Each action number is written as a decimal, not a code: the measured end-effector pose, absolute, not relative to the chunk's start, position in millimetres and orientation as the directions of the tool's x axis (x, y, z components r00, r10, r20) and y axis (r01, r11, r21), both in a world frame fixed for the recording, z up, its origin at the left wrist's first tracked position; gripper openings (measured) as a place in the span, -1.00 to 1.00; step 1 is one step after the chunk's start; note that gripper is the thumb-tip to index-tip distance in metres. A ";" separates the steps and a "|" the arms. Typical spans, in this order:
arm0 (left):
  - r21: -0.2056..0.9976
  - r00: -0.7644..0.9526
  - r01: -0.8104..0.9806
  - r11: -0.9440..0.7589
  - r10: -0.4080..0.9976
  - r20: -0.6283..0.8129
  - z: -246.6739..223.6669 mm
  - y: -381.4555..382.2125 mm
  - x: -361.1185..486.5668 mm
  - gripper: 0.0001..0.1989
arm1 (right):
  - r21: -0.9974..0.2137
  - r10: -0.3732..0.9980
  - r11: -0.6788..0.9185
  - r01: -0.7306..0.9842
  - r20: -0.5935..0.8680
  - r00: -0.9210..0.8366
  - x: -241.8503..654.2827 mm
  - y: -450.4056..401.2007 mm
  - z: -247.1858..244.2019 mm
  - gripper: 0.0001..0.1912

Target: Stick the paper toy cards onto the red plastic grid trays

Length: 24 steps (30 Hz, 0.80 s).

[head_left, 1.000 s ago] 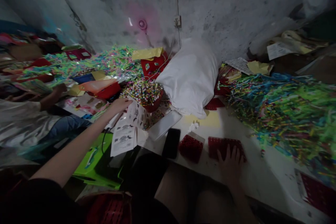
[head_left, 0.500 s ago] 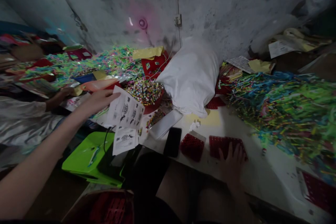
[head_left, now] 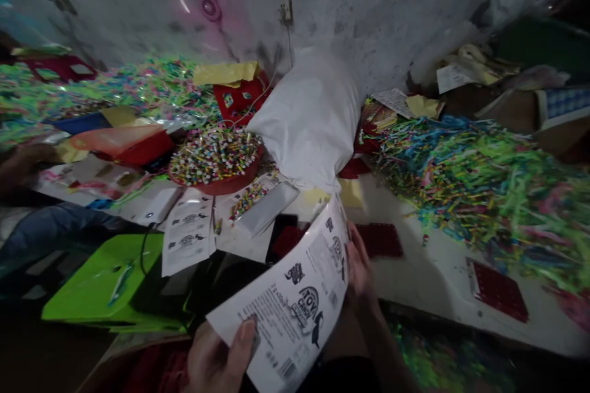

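Left hand [head_left: 222, 353] pinched the Toy Candy label sheet [head_left: 297, 313] at eight o'clock, right hand [head_left: 362, 270] at two; uneven tension risked creases.

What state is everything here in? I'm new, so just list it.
Printed sheet: slightly bowed.
Left hand: gripping the sheet's near end.
Right hand: holding its right edge.
Fan: blades blurred, apparently spinning.
Round tub: heaped full.
White sack: bulging.
Phone: screen dark, partly hidden.
Green stool: small item lying on top.
Red basket: yellow paper on top.
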<state>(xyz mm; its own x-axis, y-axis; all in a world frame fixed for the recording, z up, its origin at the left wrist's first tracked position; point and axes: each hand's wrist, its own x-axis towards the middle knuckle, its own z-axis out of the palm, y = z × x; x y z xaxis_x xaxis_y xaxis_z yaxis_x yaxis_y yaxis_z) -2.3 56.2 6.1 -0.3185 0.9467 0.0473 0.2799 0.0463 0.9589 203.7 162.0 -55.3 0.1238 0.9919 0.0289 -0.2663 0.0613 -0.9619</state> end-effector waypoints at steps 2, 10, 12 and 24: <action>0.976 -0.208 0.173 0.132 0.973 -0.095 -9.0 57.7 -7.9 -0.56 | -0.958 0.984 0.023 -0.285 -0.029 0.176 229.3 157.6 -44.7 -0.34; 0.909 0.312 -0.081 0.408 0.877 -0.366 -24.1 112.6 -9.0 -0.40 | -0.998 0.999 -0.052 0.030 -0.053 -0.013 264.3 120.9 -40.5 -0.41; 0.938 0.396 0.048 0.342 0.856 -0.332 -17.9 120.4 4.5 -0.51 | -0.990 0.998 -0.033 0.138 -0.041 -0.051 257.4 114.7 -41.3 -0.46; 0.968 0.493 0.232 0.091 0.847 -0.198 -12.8 122.8 47.6 -0.66 | -0.271 0.677 0.649 0.711 0.633 -0.377 229.0 111.8 -16.8 -0.69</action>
